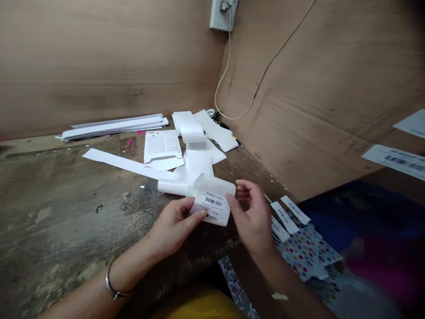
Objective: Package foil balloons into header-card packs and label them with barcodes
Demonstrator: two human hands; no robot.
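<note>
A strip of barcode labels (214, 204) is stretched between my two hands above the table's near edge. Its printed side faces me, with two barcodes showing. My left hand (174, 226) pinches the lower left edge between thumb and finger. At the right edge my right hand (250, 212) is closed on the strip, its thumb on the front near the upper barcode. Behind the labels, the white backing strip (199, 161) runs back over the table in loose folds.
A flattened white packet (162, 146), a long paper strip (122, 164) and stacked white strips (116, 126) lie on the worn table (73, 212). Dotted packages (302, 250) with barcode labels are at lower right. A cable (229, 66) hangs from the wall socket (221, 17).
</note>
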